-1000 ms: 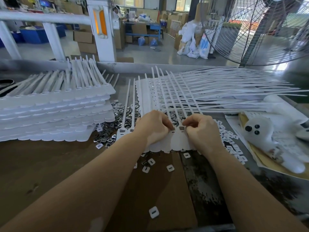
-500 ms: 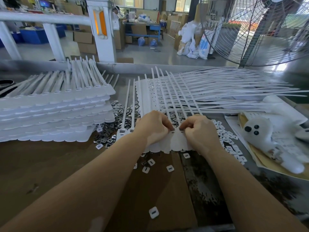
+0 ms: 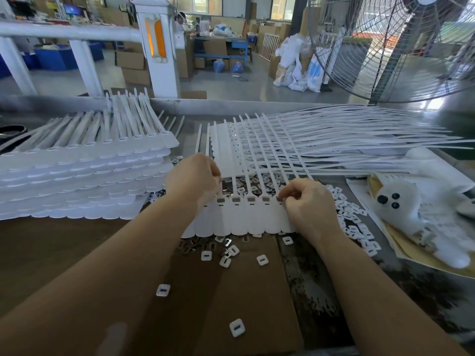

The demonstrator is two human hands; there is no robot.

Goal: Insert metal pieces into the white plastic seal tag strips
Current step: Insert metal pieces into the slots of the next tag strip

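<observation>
A row of joined white seal tag strips (image 3: pixel 244 219) lies flat in front of me, its thin tails running away over a pile of metal pieces (image 3: pixel 239 187). Several sockets along the row show a dark metal piece seated, such as one socket (image 3: pixel 250 199). My left hand (image 3: pixel 195 178) is at the row's left end, fingers curled, pinching a tail just above the leftmost socket. At the right end, my right hand (image 3: pixel 308 201) pinches a small piece against the rightmost socket; the fingertips hide most of it.
A tall stack of strips (image 3: pixel 84 181) fills the left. Loose strips (image 3: pixel 334 145) fan out at the back right. White square caps (image 3: pixel 262 260) and more metal pieces (image 3: pixel 187 247) litter the cardboard sheet (image 3: pixel 244 291). A white plush toy (image 3: pixel 411 201) lies right, with a big fan (image 3: pixel 401 47) behind.
My left hand has slid left and slightly away along the row, uncovering several filled sockets. My right hand has shifted a little right to the row's end.
</observation>
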